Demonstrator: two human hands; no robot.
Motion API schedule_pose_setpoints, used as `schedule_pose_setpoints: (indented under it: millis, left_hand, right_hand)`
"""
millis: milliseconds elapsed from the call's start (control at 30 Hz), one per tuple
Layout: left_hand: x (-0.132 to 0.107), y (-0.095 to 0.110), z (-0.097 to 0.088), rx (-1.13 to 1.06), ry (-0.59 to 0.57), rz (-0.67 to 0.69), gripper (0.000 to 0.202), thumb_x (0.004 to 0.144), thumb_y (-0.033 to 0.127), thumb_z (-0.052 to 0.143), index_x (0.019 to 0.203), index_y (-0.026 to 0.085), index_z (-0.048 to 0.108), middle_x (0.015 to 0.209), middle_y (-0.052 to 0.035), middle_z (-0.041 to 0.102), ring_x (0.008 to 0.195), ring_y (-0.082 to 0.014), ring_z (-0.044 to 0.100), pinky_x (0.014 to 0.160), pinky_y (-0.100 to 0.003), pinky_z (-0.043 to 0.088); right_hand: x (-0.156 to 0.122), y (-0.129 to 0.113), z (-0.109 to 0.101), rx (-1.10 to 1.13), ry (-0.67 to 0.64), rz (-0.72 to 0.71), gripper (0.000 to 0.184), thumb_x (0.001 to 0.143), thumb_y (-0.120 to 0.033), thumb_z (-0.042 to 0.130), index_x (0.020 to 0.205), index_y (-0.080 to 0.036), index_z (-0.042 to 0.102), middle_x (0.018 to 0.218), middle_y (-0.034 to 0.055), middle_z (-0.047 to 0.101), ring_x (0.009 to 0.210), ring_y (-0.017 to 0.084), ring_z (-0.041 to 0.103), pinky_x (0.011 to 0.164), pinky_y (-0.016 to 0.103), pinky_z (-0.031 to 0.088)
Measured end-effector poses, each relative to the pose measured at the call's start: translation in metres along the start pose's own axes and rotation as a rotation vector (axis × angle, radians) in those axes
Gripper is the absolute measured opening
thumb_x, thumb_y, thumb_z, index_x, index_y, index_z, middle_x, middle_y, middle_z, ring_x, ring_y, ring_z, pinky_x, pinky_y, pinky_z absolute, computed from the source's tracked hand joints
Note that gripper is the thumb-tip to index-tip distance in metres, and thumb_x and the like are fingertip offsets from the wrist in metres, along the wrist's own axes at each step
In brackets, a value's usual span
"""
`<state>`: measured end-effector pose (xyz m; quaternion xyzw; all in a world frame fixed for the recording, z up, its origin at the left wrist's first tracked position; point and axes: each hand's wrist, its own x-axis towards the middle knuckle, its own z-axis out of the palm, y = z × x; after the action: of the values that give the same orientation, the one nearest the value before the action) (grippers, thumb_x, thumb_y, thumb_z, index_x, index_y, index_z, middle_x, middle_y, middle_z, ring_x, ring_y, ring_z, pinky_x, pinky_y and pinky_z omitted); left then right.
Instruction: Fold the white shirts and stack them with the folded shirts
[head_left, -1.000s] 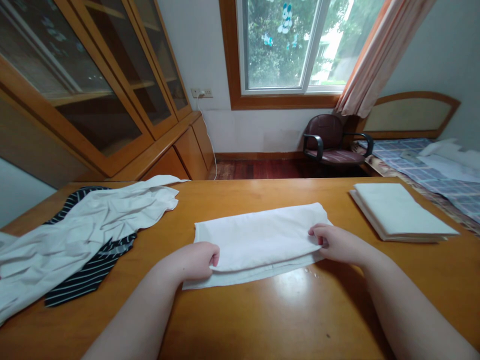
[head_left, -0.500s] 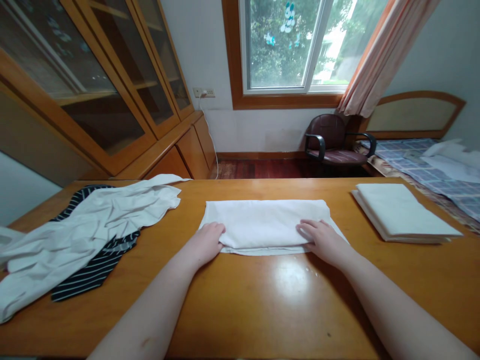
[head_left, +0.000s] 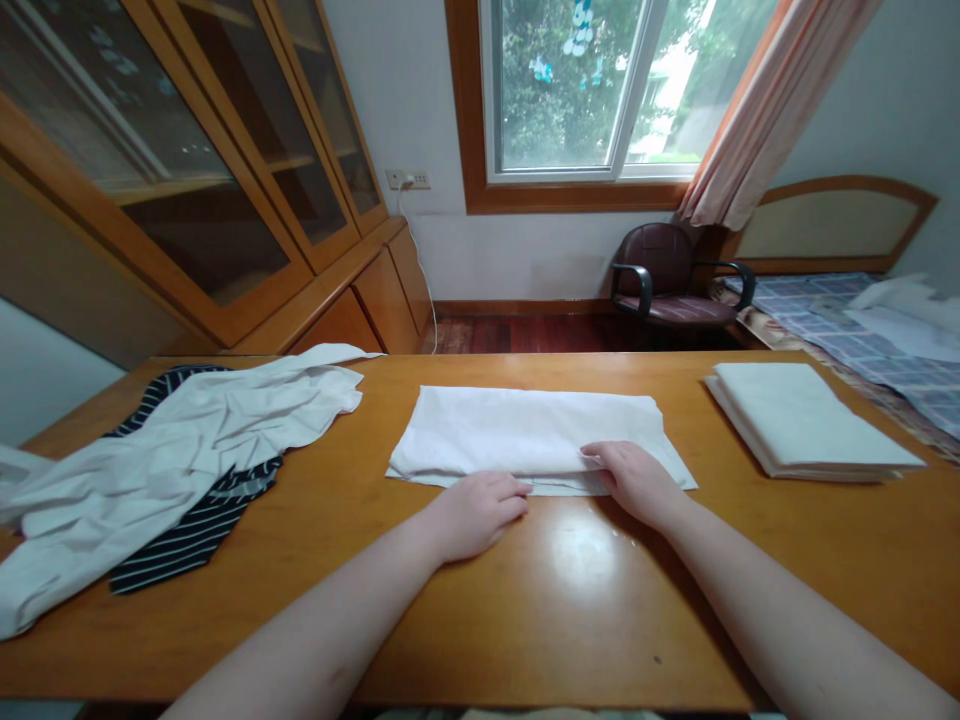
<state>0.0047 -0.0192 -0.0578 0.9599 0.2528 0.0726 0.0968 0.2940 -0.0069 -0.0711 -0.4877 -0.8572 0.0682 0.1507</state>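
Drawn inward from the cloth's left end over the past half-second, a person's left hand [head_left: 480, 510] now rests at the middle of the near edge, while the right hand [head_left: 630, 475] remains toward the right end. Largest in the working area is the wooden tabletop [head_left: 585, 630], its broad, flat surface apparently chosen to let fabric lie spread out. Crumpled white fabric [head_left: 172, 440] sprawls across its left side, draped over black striped fabric [head_left: 184, 550], perhaps set aside to leave the center free. Front and center lies the folded white cloth [head_left: 510, 425], its long side facing the person, probably so both hands can reach the edge; a lower layer shows beneath the upper one. Well apart to the right sits a neat off-white stack [head_left: 810, 415], squared as though to keep its layers together. Smallest are the hands: the right appears to pinch the upper layer's edge lightly, likely to steady it; the left's fingers curl loosely, but whether they grip fabric cannot be told.
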Motion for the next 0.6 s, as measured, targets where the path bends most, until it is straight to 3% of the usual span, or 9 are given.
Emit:
schedule_pose_setpoints:
  millis: [133, 267, 400, 500, 600]
  left_hand:
    - [0.008, 0.022, 0.021, -0.004, -0.042, -0.016, 0.058, 0.086, 0.039, 0.052, 0.136, 0.014, 0.039, 0.146, -0.0158, 0.035, 0.134, -0.0266, 0.033, 0.109, -0.039, 0.028]
    - [0.011, 0.025, 0.034, 0.010, -0.080, -0.083, 0.064, 0.090, 0.047, 0.041, 0.142, 0.012, 0.030, 0.150, -0.0164, 0.026, 0.139, -0.0267, 0.021, 0.112, -0.042, 0.018]
    - [0.010, 0.022, 0.035, 0.009, -0.088, -0.090, 0.065, 0.090, 0.049, 0.038, 0.143, 0.014, 0.026, 0.149, -0.0149, 0.029, 0.138, -0.0255, 0.024, 0.111, -0.041, 0.020]
    - [0.009, 0.023, 0.033, 0.007, -0.091, -0.099, 0.064, 0.091, 0.049, 0.037, 0.144, 0.014, 0.026, 0.146, -0.0138, 0.035, 0.133, -0.0254, 0.033, 0.108, -0.039, 0.024]
    - [0.010, 0.024, 0.032, 0.008, -0.089, -0.099, 0.064, 0.091, 0.049, 0.036, 0.144, 0.015, 0.025, 0.146, -0.0127, 0.036, 0.132, -0.0249, 0.035, 0.107, -0.038, 0.025]
  right_hand:
    - [0.002, -0.002, 0.004, 0.021, 0.030, -0.111, 0.041, 0.080, -0.009, 0.048, 0.118, -0.018, 0.058, 0.114, 0.0096, 0.065, 0.102, 0.022, 0.060, 0.089, 0.039, 0.045]
    - [0.003, -0.003, 0.005, 0.082, 0.063, -0.133, 0.030, 0.086, -0.014, 0.046, 0.109, -0.021, 0.065, 0.106, 0.0080, 0.069, 0.095, 0.021, 0.063, 0.083, 0.038, 0.049]
    - [0.000, -0.002, -0.002, 0.173, 0.080, -0.162, 0.032, 0.084, -0.013, 0.047, 0.107, -0.024, 0.066, 0.105, 0.0070, 0.069, 0.098, 0.019, 0.063, 0.089, 0.038, 0.049]
    - [-0.002, -0.001, -0.009, 0.226, 0.027, -0.251, 0.029, 0.082, -0.015, 0.051, 0.102, -0.025, 0.069, 0.105, 0.0060, 0.069, 0.098, 0.018, 0.063, 0.096, 0.040, 0.044]
    - [-0.002, -0.002, -0.014, 0.238, -0.038, -0.251, 0.025, 0.081, -0.019, 0.055, 0.101, -0.024, 0.070, 0.108, 0.0069, 0.068, 0.102, 0.020, 0.061, 0.097, 0.041, 0.043]
